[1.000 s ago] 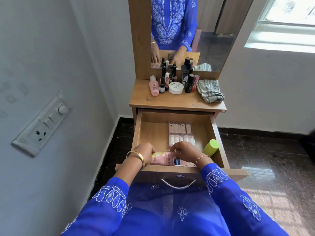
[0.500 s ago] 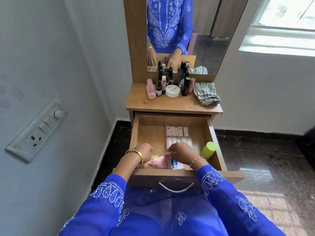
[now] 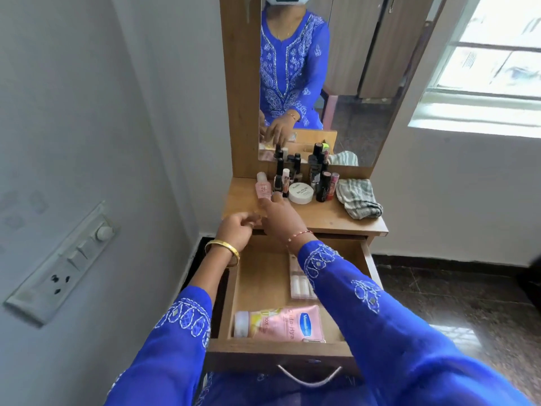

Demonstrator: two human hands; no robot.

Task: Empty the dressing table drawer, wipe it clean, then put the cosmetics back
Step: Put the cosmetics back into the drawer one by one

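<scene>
Pink, light and hard-shelled, the small bottle (image 3: 263, 187) on the tabletop wants a mid-body pinch; right hand (image 3: 279, 213) reaches loose-fingered, left hand (image 3: 237, 230) curled, seemingly holding nothing.

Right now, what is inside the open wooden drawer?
In the open wooden drawer lie a pink lotion tube along the front wall and a clear pack of small tubes further back. The blue right sleeve covers the drawer's right side, so anything there is hidden.

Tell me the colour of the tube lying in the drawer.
The tube is pink with a white cap and a blue logo, shown best in the head view.
</scene>
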